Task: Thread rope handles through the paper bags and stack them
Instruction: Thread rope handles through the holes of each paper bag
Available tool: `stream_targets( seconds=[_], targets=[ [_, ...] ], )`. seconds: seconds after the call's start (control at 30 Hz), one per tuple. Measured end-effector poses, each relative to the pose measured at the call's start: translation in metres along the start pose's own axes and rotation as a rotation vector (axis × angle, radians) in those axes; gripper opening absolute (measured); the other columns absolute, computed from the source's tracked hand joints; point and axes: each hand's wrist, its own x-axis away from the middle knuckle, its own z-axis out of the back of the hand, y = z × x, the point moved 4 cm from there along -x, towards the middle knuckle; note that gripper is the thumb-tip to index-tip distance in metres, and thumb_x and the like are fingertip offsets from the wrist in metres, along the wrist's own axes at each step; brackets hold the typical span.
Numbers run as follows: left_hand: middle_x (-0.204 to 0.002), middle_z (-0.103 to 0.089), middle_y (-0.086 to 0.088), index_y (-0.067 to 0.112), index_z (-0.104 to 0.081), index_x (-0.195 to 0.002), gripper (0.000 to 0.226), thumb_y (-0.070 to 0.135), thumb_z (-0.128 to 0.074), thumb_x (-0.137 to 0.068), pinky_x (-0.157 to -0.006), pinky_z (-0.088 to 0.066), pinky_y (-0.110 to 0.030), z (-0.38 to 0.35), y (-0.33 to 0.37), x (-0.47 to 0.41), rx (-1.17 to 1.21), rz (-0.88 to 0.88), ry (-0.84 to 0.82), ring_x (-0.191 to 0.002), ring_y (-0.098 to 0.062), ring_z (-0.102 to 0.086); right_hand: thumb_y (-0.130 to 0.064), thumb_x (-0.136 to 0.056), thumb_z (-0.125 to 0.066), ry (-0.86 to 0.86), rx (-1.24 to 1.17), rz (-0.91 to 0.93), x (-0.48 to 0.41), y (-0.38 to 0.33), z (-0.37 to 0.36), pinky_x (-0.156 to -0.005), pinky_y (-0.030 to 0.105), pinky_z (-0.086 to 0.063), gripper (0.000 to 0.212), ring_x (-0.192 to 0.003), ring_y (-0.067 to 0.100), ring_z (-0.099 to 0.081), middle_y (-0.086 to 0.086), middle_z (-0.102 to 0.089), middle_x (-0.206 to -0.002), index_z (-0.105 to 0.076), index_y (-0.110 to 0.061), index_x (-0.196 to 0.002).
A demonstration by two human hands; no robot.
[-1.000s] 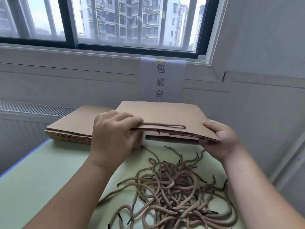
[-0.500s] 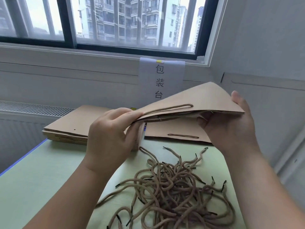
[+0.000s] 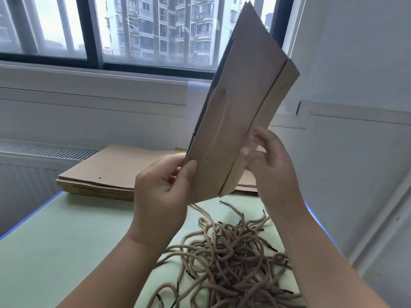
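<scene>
A flat brown paper bag point(image 3: 240, 107) stands tilted almost upright in the air above the table. A rope handle point(image 3: 219, 121) loops along its near face. My left hand point(image 3: 160, 192) pinches the bag's lower left corner, thumb on the front. My right hand point(image 3: 273, 165) is at the bag's lower right folded edge. Its fingertips are blurred against the flap, so I cannot tell whether they grip it. A loose pile of tan ropes point(image 3: 226, 258) with black tips lies on the table below.
A stack of flat paper bags point(image 3: 100, 174) lies at the back left of the green table point(image 3: 66, 241). Another flat bag point(image 3: 246, 183) lies behind my right hand. A window sill runs behind the table, and a white wall stands close on the right.
The bag has swung up from nearly flat over the stack to almost upright. My right hand has moved from the bag's far edge down to its lower right edge.
</scene>
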Motion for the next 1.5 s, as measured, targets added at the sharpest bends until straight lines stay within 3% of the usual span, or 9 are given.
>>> stream_targets(
  seconds=[0.23,0.4,0.57,0.77,0.83,0.97,1.07,1.27,1.5],
  targets=[
    [-0.087,-0.076,-0.007,0.029,-0.079,-0.097,0.02,0.023,-0.06,-0.096,-0.073,-0.054,-0.032,-0.005,-0.009,0.001,0.193,0.186,-0.043,-0.081,-0.013,-0.067,-0.022,-0.093,-0.067,0.145,-0.05,-0.255,-0.011,0.043,0.016,-0.094,0.041,-0.056,0.034,-0.107,0.015,-0.069,0.002,-0.071,-0.121,-0.061,-0.017,-0.126],
    [-0.085,-0.074,0.019,0.053,-0.063,-0.12,0.052,0.006,-0.064,-0.099,-0.07,-0.056,-0.02,-0.003,-0.011,0.0,0.055,0.203,-0.023,-0.074,-0.005,-0.068,-0.036,-0.077,-0.06,0.293,0.016,-0.289,-0.007,0.051,0.02,-0.091,0.064,-0.054,0.022,-0.103,0.03,-0.068,0.002,-0.07,-0.107,-0.058,-0.047,-0.096],
    [-0.101,-0.061,0.018,0.038,-0.06,-0.141,0.07,-0.001,-0.076,-0.085,-0.077,-0.057,-0.038,0.006,-0.019,-0.005,-0.261,0.058,0.039,-0.085,-0.011,-0.061,-0.017,-0.094,-0.059,0.29,0.113,-0.198,-0.006,0.048,0.021,-0.086,0.05,-0.053,0.018,-0.092,0.027,-0.065,0.007,-0.067,-0.102,-0.056,-0.031,-0.103],
    [-0.082,-0.061,0.013,0.026,-0.076,-0.101,0.029,0.007,-0.081,-0.08,-0.07,-0.048,-0.022,0.019,-0.016,-0.013,-0.376,0.032,0.084,-0.074,-0.01,-0.058,-0.005,-0.098,-0.057,0.273,0.183,-0.1,-0.007,0.048,0.02,-0.072,0.018,-0.045,0.027,-0.082,-0.003,-0.06,-0.008,-0.065,-0.102,-0.054,-0.025,-0.114],
    [-0.076,-0.068,0.011,0.026,-0.074,-0.09,0.017,0.01,-0.077,-0.085,-0.067,-0.054,-0.031,0.017,-0.019,-0.013,-0.293,0.108,0.032,-0.07,-0.011,-0.064,-0.002,-0.097,-0.058,0.241,0.222,-0.071,-0.007,0.046,0.017,-0.076,0.009,-0.045,0.033,-0.086,-0.014,-0.059,-0.018,-0.064,-0.104,-0.054,-0.028,-0.118],
    [-0.077,-0.074,0.005,0.022,-0.073,-0.091,0.016,0.006,-0.072,-0.091,-0.067,-0.059,-0.049,0.01,-0.02,-0.009,-0.069,0.198,-0.064,-0.069,-0.026,-0.07,-0.015,-0.092,-0.063,0.204,0.374,-0.041,-0.006,0.044,0.011,-0.109,0.039,-0.044,0.052,-0.125,0.014,-0.056,-0.006,-0.058,-0.133,-0.048,-0.025,-0.14],
    [-0.078,-0.074,0.004,0.025,-0.074,-0.093,0.017,0.01,-0.067,-0.087,-0.07,-0.059,-0.051,0.007,-0.018,-0.007,-0.007,0.189,-0.122,-0.072,-0.026,-0.071,-0.014,-0.089,-0.071,0.23,0.508,0.021,0.001,0.032,0.01,-0.115,0.034,-0.034,0.072,-0.134,0.016,-0.043,0.002,-0.042,-0.142,-0.037,-0.023,-0.151],
    [-0.081,-0.067,0.002,0.023,-0.074,-0.095,0.022,0.007,-0.064,-0.082,-0.062,-0.054,-0.05,-0.004,-0.007,-0.002,0.007,0.048,-0.229,-0.071,-0.028,-0.065,-0.028,-0.084,-0.071,0.199,0.566,0.399,0.023,-0.007,-0.017,-0.087,0.022,-0.042,0.026,-0.094,0.014,-0.054,-0.005,-0.054,-0.102,-0.058,-0.02,-0.106],
    [-0.114,-0.066,0.003,0.013,-0.078,-0.097,0.026,-0.007,-0.068,-0.083,-0.073,-0.056,-0.041,-0.011,0.005,0.005,-0.041,-0.087,-0.278,-0.098,-0.021,-0.067,-0.054,-0.077,-0.068,0.053,0.48,0.415,0.045,-0.029,-0.041,-0.07,0.014,-0.039,0.039,-0.08,0.011,-0.05,-0.011,-0.045,-0.084,-0.043,-0.025,-0.084]
  ],
)
